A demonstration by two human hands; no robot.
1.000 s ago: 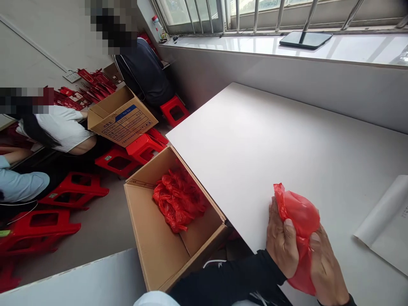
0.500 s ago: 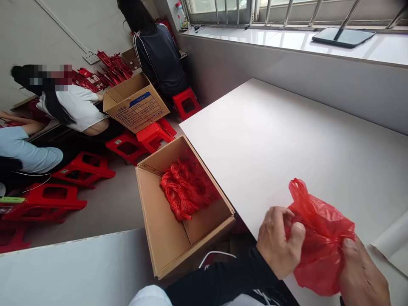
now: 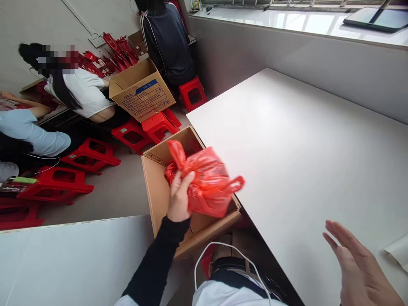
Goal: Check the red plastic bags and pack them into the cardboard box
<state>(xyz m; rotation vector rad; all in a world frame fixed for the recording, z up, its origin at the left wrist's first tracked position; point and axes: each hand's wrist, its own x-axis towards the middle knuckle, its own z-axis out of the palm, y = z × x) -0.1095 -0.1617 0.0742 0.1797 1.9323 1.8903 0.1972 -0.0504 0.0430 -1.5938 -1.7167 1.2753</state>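
Where I see the left hand (image 3: 179, 199): it pinches a red bag (image 3: 208, 182) over the cardboard box (image 3: 154, 182).
Right hand (image 3: 360, 267): fingers outstretched above the white table (image 3: 302, 148).

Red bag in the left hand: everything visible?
The red bag looks like thin, glossy plastic, creased and bunched into a bundle. One end sticks out at upper left; a loop juts right. The left hand grips its left side, above the open cardboard box. Contents can't be made out.
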